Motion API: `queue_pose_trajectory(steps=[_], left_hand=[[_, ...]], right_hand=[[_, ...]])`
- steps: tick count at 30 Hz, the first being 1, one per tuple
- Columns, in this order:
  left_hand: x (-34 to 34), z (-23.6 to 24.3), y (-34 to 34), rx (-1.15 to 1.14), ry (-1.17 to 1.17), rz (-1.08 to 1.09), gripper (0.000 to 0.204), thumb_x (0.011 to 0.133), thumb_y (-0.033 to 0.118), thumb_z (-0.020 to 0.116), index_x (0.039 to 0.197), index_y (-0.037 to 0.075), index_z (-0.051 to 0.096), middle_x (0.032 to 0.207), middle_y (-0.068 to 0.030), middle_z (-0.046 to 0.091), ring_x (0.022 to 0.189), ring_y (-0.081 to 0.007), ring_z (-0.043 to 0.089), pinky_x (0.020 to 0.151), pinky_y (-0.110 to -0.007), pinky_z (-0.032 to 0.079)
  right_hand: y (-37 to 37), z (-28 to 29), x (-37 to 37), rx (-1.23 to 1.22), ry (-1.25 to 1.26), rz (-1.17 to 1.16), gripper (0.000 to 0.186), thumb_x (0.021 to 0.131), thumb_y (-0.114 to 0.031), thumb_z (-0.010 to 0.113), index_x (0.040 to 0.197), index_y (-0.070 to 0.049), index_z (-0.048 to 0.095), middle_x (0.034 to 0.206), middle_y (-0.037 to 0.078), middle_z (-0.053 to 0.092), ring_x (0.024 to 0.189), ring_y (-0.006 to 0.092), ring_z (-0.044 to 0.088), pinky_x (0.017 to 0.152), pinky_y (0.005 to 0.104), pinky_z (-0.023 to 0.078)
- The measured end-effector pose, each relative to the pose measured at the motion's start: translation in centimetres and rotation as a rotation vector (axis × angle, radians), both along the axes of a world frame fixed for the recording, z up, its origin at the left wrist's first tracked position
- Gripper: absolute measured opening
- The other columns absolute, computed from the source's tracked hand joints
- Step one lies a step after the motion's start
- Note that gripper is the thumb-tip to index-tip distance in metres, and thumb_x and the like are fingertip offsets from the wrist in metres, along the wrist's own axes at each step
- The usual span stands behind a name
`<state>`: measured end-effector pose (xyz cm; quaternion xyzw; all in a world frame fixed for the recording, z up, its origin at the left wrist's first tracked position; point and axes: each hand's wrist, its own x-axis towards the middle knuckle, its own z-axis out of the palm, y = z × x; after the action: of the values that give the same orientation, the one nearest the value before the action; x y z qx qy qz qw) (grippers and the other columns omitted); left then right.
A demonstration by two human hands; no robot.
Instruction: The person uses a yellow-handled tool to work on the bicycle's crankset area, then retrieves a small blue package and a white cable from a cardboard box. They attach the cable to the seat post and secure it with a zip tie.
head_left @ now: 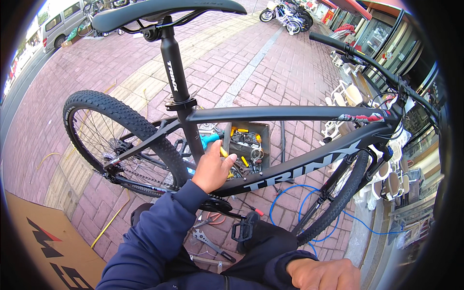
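Observation:
A black mountain bike stands across in front of me, its top tube (pixel 290 113) and down tube (pixel 309 167) spanning the view. My left hand (pixel 212 166) reaches in beside the seat tube (pixel 193 137), fingers closed around a short yellow handle (pixel 224 152); the rest of that tool is hidden. Just beyond the fingers lies a turquoise tool (pixel 209 139). To the right of this hand sits an open toolbox (pixel 263 129) holding several yellow-handled tools and metal parts. My right hand (pixel 324 274) is a closed fist low at the right; what it holds, if anything, is hidden.
On the brick paving below lie a flat wrench (pixel 212 244), a red-tipped tool (pixel 258 211) and a looped blue hose (pixel 271 208). The rear wheel (pixel 79 104) is left, a cardboard box (pixel 29 208) lower left. White child seats (pixel 350 94) line the shopfront at right.

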<state>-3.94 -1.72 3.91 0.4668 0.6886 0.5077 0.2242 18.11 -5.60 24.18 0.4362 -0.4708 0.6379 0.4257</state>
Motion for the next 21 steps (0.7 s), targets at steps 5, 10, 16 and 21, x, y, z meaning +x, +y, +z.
queue_pose_trajectory(steps=[5, 10, 16, 21], left_hand=[[-0.03, -0.33, 0.05, 0.039, 0.089, 0.008, 0.05, 0.096, 0.02, 0.067, 0.131, -0.006, 0.044, 0.091, -0.0195, 0.068, 0.08, -0.0338, 0.071, 0.072, -0.039, 0.055], [0.07, -0.69, 0.09, 0.04, 0.125, 0.023, 0.052, 0.096, 0.022, 0.066, 0.132, -0.008, 0.043, 0.09, -0.0202, 0.068, 0.08, -0.0358, 0.071, 0.073, -0.04, 0.054], [0.12, -0.34, -0.02, 0.04, 0.12, 0.02, 0.053, 0.097, 0.023, 0.065, 0.133, -0.009, 0.043, 0.088, -0.021, 0.068, 0.08, -0.0373, 0.07, 0.073, -0.04, 0.054], [0.14, 0.09, -0.01, -0.009, -0.03, 0.01, 0.052, 0.1, 0.028, 0.059, 0.133, -0.01, 0.045, 0.092, -0.0312, 0.066, 0.086, -0.0488, 0.066, 0.076, -0.05, 0.052]], right_hand=[[-0.44, -0.26, -0.24, -0.107, 0.005, 0.113, 0.016, 0.085, -0.003, 0.065, 0.07, 0.0, 0.066, 0.075, 0.016, 0.062, 0.063, 0.0253, 0.063, 0.066, 0.0487, 0.058], [0.04, 0.08, -0.6, -0.022, 0.004, -0.021, 0.017, 0.086, -0.006, 0.059, 0.075, -0.005, 0.072, 0.08, 0.014, 0.067, 0.064, 0.0243, 0.065, 0.081, 0.0504, 0.059], [0.1, 0.29, -0.88, -0.016, 0.012, 0.041, 0.016, 0.085, -0.006, 0.059, 0.074, -0.004, 0.072, 0.079, 0.015, 0.067, 0.062, 0.0238, 0.064, 0.077, 0.0472, 0.062], [0.19, 0.2, -0.89, -0.026, 0.012, 0.025, 0.017, 0.085, -0.003, 0.059, 0.074, -0.004, 0.071, 0.079, 0.015, 0.067, 0.061, 0.0234, 0.064, 0.076, 0.0474, 0.061]])
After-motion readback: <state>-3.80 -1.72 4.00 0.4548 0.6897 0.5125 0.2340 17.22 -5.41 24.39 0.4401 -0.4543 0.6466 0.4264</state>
